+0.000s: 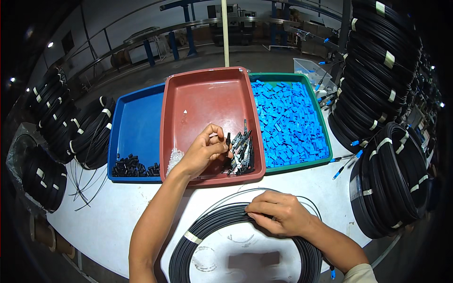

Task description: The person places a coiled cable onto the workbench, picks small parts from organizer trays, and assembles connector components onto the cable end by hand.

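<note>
Over the red tray (207, 101), my left hand (207, 150) is closed in a pinch, with a small black connector part (228, 138) at its fingertips. Just beside those fingers lies a pile of black and silver connector pieces (241, 158) in the tray's near right corner. Nearer to me, my right hand (279, 213) has its fingers closed on the black cable at the top of a coil (214, 221) lying flat on the white table. What the fingertips pinch there is partly hidden. A pale tape band wraps the coil's left side.
A blue tray (137, 108) holds short black sleeves (134, 167); a green tray (325, 137) holds many blue connector housings (288, 125). White bits (174, 158) lie in the red tray. Tall cable coils (382, 70) stand at right, more coils (89, 137) at left. A pole (225, 37) rises behind.
</note>
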A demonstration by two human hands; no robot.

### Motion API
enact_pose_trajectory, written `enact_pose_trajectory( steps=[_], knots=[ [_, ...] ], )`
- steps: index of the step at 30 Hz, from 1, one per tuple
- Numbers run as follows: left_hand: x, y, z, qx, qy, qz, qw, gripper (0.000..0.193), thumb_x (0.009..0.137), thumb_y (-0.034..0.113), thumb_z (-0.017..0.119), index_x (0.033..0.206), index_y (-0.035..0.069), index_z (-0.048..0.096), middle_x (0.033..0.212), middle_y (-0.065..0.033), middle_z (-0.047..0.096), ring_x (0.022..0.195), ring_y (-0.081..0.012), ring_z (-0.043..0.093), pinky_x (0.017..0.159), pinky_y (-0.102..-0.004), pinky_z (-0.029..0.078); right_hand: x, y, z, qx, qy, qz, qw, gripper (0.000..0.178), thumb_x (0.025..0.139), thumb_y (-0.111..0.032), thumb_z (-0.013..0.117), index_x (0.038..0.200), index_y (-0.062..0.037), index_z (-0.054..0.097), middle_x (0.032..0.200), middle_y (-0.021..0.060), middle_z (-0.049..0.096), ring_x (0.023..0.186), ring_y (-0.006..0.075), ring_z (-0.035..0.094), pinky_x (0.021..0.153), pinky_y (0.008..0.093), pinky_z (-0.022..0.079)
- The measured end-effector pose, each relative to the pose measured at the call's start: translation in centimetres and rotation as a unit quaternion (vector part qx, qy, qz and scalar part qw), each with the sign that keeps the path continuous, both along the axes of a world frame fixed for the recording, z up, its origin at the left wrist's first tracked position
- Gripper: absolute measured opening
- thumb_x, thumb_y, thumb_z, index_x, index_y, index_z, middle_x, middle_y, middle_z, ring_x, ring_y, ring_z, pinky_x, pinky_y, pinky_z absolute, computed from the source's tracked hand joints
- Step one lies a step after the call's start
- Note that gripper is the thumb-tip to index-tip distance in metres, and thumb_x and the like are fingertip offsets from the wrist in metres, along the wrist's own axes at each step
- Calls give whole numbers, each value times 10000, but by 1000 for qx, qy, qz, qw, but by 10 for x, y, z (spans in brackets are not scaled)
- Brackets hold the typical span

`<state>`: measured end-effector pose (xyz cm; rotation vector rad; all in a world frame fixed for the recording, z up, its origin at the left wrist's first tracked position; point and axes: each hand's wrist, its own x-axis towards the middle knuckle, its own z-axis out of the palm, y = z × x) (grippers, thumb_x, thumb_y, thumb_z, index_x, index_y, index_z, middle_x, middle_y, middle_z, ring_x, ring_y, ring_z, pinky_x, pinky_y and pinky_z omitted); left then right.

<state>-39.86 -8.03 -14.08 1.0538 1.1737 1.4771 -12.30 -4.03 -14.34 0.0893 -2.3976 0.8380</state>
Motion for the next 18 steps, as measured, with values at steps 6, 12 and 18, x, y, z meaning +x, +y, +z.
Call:
enact_pose_trajectory(
  steps=[6,12,18],
  knots=[
    [35,-36,12,73,-5,-1,997,198,944,23,615,1112,82,530,1037,-70,611,904,-147,668,764,-270,506,3,-1,3,-31,-7,-19,999,139,845,-27,706,981,0,718,937,152,698,834,308,690,768,369,568],
    [66,-81,13,112,75,46,990,165,898,32,692,1054,27,638,1019,-71,673,910,-143,663,844,-290,527,1,2,1,-28,33,-6,999,117,840,-23,711,954,3,715,917,137,696,818,282,692,723,359,562],
    [80,-99,-14,107,181,86,974,275,869,28,748,1109,34,615,931,-15,645,834,-86,628,789,-232,507,-2,2,-1,-29,26,5,999,161,828,-2,711,989,-5,720,956,115,688,817,247,692,695,340,564]
  ],
)
